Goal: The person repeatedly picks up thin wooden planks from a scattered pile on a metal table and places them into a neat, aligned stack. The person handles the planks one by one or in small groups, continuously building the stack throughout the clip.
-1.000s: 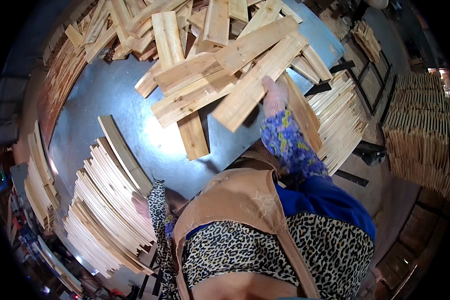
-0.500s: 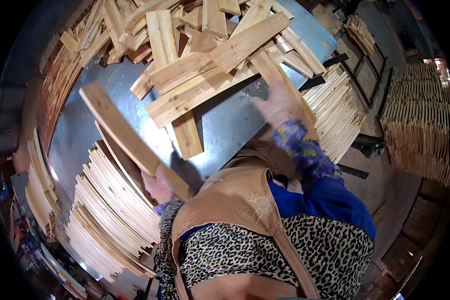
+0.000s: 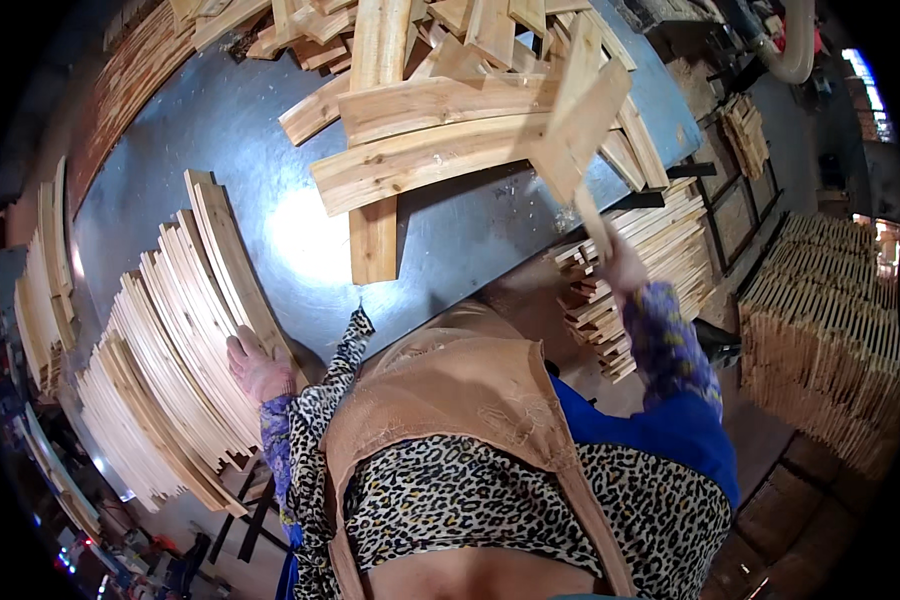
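Note:
My left hand (image 3: pixel 259 370) lies with its fingers spread on a row of wooden boards (image 3: pixel 175 325) standing on edge at the table's left. The outermost board (image 3: pixel 232 250) of that row is beside its fingertips. At the right front, my right hand (image 3: pixel 622 265) is closed around the near end of a wooden board (image 3: pixel 592 225), smeared by motion. Its far part seems to overlap the loose boards, and I cannot make out its full outline. Two long boards (image 3: pixel 430 160) lie across another board (image 3: pixel 374 245) in the middle of the table.
The grey-blue metal table (image 3: pixel 220 130) carries a heap of loose boards (image 3: pixel 470 40) at the back. Stacked boards (image 3: pixel 660 250) stand beyond its right edge, and a larger stack (image 3: pixel 820 330) is farther right. More boards (image 3: pixel 40 290) stand at the far left.
The board from my left hand now stands at the edge of the left row, and that hand has loosened. My right hand has moved right and nearer, with a board in it. The view has shifted.

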Available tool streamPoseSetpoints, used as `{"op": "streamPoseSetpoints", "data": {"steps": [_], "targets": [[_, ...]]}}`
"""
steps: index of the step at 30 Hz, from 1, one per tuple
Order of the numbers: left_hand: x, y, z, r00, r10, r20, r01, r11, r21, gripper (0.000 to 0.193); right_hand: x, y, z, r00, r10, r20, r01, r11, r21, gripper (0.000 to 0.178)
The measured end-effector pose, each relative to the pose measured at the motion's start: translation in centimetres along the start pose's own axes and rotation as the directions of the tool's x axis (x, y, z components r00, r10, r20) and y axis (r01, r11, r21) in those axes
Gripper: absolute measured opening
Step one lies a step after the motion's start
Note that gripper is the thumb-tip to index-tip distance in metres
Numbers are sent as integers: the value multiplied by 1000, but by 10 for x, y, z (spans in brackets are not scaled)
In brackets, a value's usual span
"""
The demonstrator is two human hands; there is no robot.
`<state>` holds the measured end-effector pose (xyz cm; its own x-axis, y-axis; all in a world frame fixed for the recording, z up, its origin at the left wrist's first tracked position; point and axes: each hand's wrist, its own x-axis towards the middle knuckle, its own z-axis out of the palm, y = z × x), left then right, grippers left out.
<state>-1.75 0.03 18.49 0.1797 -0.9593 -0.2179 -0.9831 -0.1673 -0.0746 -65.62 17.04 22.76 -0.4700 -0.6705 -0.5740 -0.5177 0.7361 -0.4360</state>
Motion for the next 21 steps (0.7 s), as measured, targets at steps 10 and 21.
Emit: {"op": "streamPoseSetpoints", "data": {"steps": [10,21], "targets": [[0,112,-38,995,69,-79,-100,407,-908,75,40,-222,69,685,-659,312,570,751,335,74],[25,98,-73,987,-91,135,163,547,-821,53,111,-473,160,790,-411,455,-9,734,679,60]]}}
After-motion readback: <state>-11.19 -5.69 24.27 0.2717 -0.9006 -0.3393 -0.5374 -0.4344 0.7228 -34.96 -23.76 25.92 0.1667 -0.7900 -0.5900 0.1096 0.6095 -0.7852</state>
